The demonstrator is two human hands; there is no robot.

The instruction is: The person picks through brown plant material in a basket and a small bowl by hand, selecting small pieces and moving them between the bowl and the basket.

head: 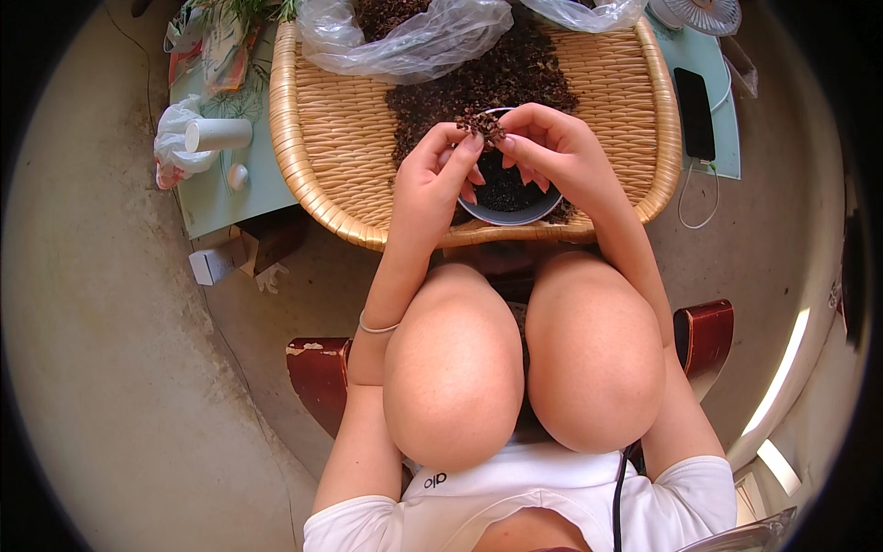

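My left hand (438, 172) and my right hand (559, 148) meet above a round bowl (510, 218), pinching a small cluster of dried reddish-brown plant material (481, 125) between thumbs and fingers. Small dark bits lie inside the bowl, which stands at the near edge of a woven wicker tray (345, 159). Behind it a heap of the same dried brown material (507, 69) spreads over the weave. A clear plastic bag (414, 41) with more of it lies at the tray's far side. My fingers hide part of the bowl.
A glass-topped table (221, 200) shows on both sides of the tray. On its left are a white cylinder (219, 134), a crumpled plastic bag (181, 141) and greenery; on its right, a phone (695, 114) with a cable and a small fan (707, 10). A box (217, 262) stands lower left.
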